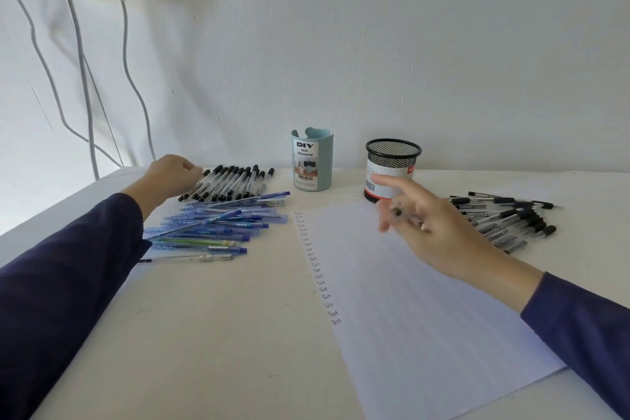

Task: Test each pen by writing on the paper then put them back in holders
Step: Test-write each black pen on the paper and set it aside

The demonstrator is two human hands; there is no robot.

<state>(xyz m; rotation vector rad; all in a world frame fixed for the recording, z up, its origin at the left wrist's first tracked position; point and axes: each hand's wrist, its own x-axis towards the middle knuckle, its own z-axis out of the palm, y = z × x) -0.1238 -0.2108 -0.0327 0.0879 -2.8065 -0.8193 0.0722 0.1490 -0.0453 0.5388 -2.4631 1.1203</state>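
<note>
A white sheet of paper [426,300] lies on the table with a column of "Test" words down its left edge. My right hand [429,228] hovers over the paper's top, blurred, gripping a black-capped pen [400,213]. My left hand [174,174] reaches to the far left and touches the end of a row of black-capped clear pens [235,182]. Below that row lies a pile of blue pens [211,225]. A blue desk organizer holder [312,160] and a black mesh holder [392,167] stand at the back. Another heap of black pens [508,218] lies right of the paper.
The white wall rises just behind the holders. Chargers and white cables [78,54] hang down the wall at the far left. The table's left edge [51,211] runs diagonally beside my left sleeve.
</note>
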